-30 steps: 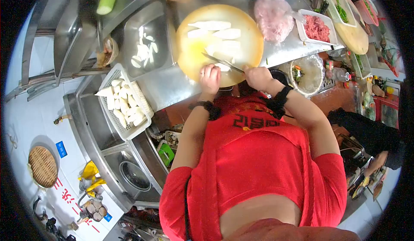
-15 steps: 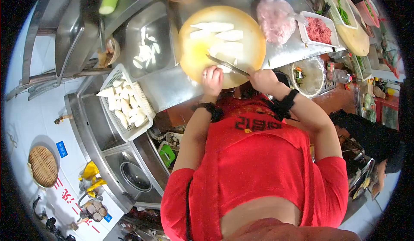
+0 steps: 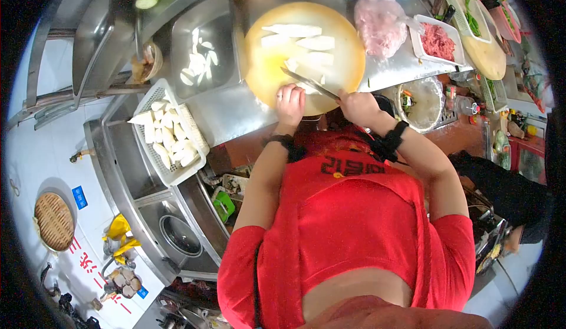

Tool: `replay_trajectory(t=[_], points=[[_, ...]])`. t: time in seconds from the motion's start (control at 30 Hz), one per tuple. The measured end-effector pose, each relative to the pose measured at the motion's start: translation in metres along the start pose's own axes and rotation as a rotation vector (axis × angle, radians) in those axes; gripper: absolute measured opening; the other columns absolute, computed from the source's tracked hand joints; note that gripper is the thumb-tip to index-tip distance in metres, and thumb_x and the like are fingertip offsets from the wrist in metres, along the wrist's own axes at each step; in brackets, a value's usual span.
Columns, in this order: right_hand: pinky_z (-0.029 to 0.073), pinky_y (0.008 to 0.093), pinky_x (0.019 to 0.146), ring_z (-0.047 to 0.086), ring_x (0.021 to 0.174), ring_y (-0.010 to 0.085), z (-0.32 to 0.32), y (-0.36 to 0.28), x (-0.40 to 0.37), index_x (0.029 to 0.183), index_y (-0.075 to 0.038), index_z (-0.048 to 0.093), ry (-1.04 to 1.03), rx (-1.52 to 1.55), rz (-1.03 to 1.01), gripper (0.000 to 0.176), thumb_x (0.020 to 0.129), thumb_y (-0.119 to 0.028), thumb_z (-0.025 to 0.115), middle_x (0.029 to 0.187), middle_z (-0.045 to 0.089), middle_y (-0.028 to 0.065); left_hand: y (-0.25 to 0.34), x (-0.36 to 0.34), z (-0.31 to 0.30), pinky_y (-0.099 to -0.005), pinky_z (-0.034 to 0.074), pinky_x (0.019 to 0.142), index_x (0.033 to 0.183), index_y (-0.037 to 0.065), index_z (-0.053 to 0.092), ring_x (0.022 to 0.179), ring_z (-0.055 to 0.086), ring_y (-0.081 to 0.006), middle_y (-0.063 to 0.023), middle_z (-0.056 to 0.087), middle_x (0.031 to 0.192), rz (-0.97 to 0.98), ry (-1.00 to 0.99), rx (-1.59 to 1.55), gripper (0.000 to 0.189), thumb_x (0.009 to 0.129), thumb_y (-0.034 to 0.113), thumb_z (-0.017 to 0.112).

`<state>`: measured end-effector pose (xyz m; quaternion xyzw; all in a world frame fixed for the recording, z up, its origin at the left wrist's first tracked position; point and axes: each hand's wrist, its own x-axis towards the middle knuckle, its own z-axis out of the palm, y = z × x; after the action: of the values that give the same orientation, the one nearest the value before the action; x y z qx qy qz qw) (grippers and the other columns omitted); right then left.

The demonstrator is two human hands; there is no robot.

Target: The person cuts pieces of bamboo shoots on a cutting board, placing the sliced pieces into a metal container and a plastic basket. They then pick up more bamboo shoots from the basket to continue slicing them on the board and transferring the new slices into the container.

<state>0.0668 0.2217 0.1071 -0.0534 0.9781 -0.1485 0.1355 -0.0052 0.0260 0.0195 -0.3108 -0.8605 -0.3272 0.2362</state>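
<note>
My right hand (image 3: 358, 107) grips the handle of a kitchen knife (image 3: 311, 83), whose blade points up and left over the near part of a round cutting board (image 3: 262, 34). Close to the blade, my left hand (image 3: 290, 101) has its fingers curled down on a white vegetable piece (image 3: 312, 88), mostly hidden by the fingers and blade. Farther back on the board lie several long peeled white vegetable pieces (image 3: 318, 43). Thin white slices (image 3: 199, 64) sit in a metal tray (image 3: 227, 40) left of the board.
A white basket (image 3: 197, 129) of peeled pieces stands at the sink edge (image 3: 135, 182). To the right are a plastic bag of pale pink contents (image 3: 380, 25), a white tray (image 3: 420, 49) of minced meat, and a lined bin (image 3: 424, 102). A dark-clothed person (image 3: 501, 176) shows at right.
The view has shifted slightly. Both hands stay near the board's front edge, and the knife remains in my right hand with its blade at a similar slant.
</note>
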Motion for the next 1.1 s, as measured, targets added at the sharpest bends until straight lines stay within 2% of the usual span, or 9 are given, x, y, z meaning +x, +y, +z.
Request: replay_trajectory(t=[0.17, 0.23, 0.33, 0.47, 0.57, 0.63, 0.77, 1.03, 1.1], points=[[0.048, 0.0436, 0.05, 0.061, 0.056, 0.0331, 0.022, 0.001, 0.013, 0.089, -0.002, 0.051, 0.064, -0.063, -0.019, 0.025, 0.089, -0.027, 0.047, 0.062, 0.061, 0.016, -0.002, 0.001, 0.0, -0.0372, 0.043, 0.078, 0.082, 0.007, 0.057, 0.087, 0.053, -0.0282, -0.0088, 0.055, 0.089, 0.019, -0.002, -0.009, 0.015, 0.072, 0.006, 0.068], [0.051, 0.0422, 0.054, 0.064, 0.062, 0.0317, -0.004, -0.007, 0.008, 0.089, -0.003, 0.052, -0.066, -0.017, 0.068, 0.025, 0.089, -0.026, 0.044, 0.071, 0.063, 0.0164, -0.002, 0.001, -0.001, -0.0379, 0.042, 0.079, 0.084, 0.007, 0.056, 0.087, 0.053, -0.0278, -0.0084, 0.055, 0.089, 0.014, -0.002, -0.025, 0.016, 0.073, 0.006, 0.067], [0.051, 0.0419, 0.054, 0.064, 0.062, 0.0312, -0.016, -0.008, -0.004, 0.088, -0.003, 0.052, -0.054, -0.012, 0.038, 0.024, 0.089, -0.026, 0.044, 0.069, 0.063, 0.0157, -0.002, 0.003, -0.001, -0.0383, 0.042, 0.08, 0.086, 0.007, 0.056, 0.086, 0.053, -0.0272, -0.008, 0.055, 0.089, 0.006, -0.003, -0.026, 0.017, 0.073, 0.006, 0.067], [0.051, 0.0421, 0.054, 0.064, 0.061, 0.0314, 0.008, -0.005, 0.008, 0.088, -0.003, 0.052, -0.038, -0.003, 0.033, 0.024, 0.089, -0.026, 0.044, 0.068, 0.063, 0.0154, -0.002, 0.001, 0.0, -0.0376, 0.042, 0.079, 0.086, 0.008, 0.056, 0.085, 0.053, -0.027, -0.008, 0.055, 0.089, 0.013, -0.003, -0.018, 0.018, 0.072, 0.004, 0.067], [0.048, 0.0434, 0.049, 0.062, 0.055, 0.0326, 0.014, -0.004, 0.016, 0.09, -0.003, 0.05, 0.072, -0.056, -0.039, 0.026, 0.088, -0.028, 0.048, 0.061, 0.06, 0.0165, -0.002, 0.001, 0.0, -0.0376, 0.043, 0.078, 0.082, 0.007, 0.058, 0.086, 0.053, -0.0287, -0.0088, 0.055, 0.09, 0.009, 0.004, -0.03, 0.013, 0.073, 0.006, 0.067], [0.051, 0.0416, 0.054, 0.063, 0.06, 0.0311, -0.005, -0.008, 0.01, 0.09, -0.003, 0.054, 0.008, -0.045, -0.004, 0.023, 0.088, -0.024, 0.045, 0.067, 0.063, 0.0149, -0.003, 0.003, 0.0, -0.0375, 0.043, 0.078, 0.083, 0.007, 0.058, 0.087, 0.053, -0.0284, -0.0087, 0.055, 0.09, 0.017, 0.007, -0.041, 0.014, 0.072, 0.005, 0.067], [0.051, 0.0405, 0.054, 0.064, 0.06, 0.0309, -0.014, -0.007, -0.002, 0.091, -0.003, 0.054, -0.044, -0.014, 0.015, 0.023, 0.088, -0.024, 0.045, 0.068, 0.064, 0.0138, -0.001, 0.001, 0.0, -0.0376, 0.042, 0.079, 0.083, 0.007, 0.057, 0.086, 0.053, -0.0275, -0.0083, 0.055, 0.09, 0.01, 0.014, -0.034, 0.015, 0.073, 0.005, 0.067], [0.053, 0.0393, 0.056, 0.066, 0.063, 0.0274, 0.023, -0.011, 0.024, 0.09, -0.005, 0.056, 0.08, -0.033, -0.012, 0.017, 0.083, -0.019, 0.047, 0.072, 0.065, 0.0124, -0.001, 0.003, -0.003, -0.0387, 0.042, 0.082, 0.084, 0.007, 0.057, 0.089, 0.054, -0.0286, -0.0099, 0.057, 0.09, 0.035, -0.01, -0.022, 0.015, 0.073, 0.005, 0.066], [0.053, 0.0391, 0.057, 0.066, 0.068, 0.0272, 0.003, -0.019, 0.02, 0.093, -0.004, 0.056, -0.031, -0.063, 0.037, 0.018, 0.083, -0.016, 0.045, 0.078, 0.066, 0.0132, 0.001, 0.005, -0.007, -0.04, 0.043, 0.08, 0.086, 0.006, 0.057, 0.089, 0.054, -0.0305, -0.0122, 0.058, 0.093, 0.061, -0.043, 0.012, 0.015, 0.074, 0.006, 0.066]])
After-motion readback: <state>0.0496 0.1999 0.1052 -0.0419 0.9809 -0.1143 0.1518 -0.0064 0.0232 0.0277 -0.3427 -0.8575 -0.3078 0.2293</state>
